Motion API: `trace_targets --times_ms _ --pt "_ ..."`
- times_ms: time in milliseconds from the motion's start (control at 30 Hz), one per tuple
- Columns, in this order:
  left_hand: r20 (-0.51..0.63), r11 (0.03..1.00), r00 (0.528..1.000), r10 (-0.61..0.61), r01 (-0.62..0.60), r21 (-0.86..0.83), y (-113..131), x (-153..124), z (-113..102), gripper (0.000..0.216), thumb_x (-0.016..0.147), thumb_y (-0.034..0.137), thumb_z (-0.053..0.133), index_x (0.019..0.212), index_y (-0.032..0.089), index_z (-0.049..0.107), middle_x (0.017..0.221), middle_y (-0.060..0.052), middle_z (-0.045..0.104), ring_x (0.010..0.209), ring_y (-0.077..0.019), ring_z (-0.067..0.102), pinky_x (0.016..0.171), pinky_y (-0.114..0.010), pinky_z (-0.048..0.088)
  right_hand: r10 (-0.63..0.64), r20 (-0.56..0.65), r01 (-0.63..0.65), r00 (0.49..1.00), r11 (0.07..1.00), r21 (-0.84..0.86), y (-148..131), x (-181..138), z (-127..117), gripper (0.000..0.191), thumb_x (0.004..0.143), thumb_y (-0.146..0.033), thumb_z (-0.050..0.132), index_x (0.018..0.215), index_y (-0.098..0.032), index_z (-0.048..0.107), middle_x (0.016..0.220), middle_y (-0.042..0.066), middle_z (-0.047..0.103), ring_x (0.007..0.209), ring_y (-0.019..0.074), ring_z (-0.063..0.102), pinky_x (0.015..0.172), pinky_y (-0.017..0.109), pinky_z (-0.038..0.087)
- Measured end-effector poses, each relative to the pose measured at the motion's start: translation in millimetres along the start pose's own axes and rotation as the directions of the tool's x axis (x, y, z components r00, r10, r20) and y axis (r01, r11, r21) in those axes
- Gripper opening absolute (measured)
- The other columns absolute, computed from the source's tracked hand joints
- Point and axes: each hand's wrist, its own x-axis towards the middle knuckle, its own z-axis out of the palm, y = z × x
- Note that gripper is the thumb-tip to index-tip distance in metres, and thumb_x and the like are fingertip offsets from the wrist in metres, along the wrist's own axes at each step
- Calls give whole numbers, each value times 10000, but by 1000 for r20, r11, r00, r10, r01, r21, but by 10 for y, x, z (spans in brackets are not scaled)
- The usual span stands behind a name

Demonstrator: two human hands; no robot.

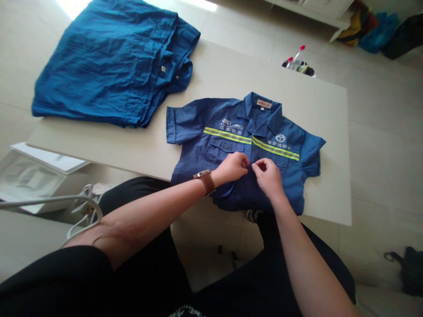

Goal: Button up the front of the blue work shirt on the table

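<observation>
Both hands, left hand (pixel 233 167) and right hand (pixel 268 175), have fingers pinching the blue work shirt's (pixel 211 145) front placket on the tabletop (pixel 324 114).

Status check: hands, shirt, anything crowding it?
Left hand and right hand both pinching the front placket of the blue work shirt, flat on the table. Pile of blue garments lies apart, far left.
</observation>
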Motion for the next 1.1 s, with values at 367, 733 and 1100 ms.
trace_targets --times_ms 367,733,1100 --pt "376 992 926 -26 -22 124 27 -117 37 125 696 50 717 769 151 732 703 2 731 694 -153 681 640 -236 488 -37 -48 30 998 989 -142 -2 -13 51 307 743 -370 702 970 -233 548 893 51 680 731 231 628 715 363 500" --pt "135 855 947 291 -321 407 -54 -28 41 352 797 93 609 1124 141 731 1203 -127 702 1166 -258 630 1042 -359 510 -66 -133 46 989 988 -147 -78 -57 -68 210 681 -251 577 889 -234 561 777 17 673 604 196 571 645 319 447" --pt "64 811 980 188 -192 553 -53 13 79 254 954 176 508 1088 149 722 1025 -121 730 998 -252 628 967 -373 474 -59 -34 55 998 992 -111 -185 -155 -38 200 672 -251 579 871 -239 564 754 11 662 590 185 554 660 312 447"
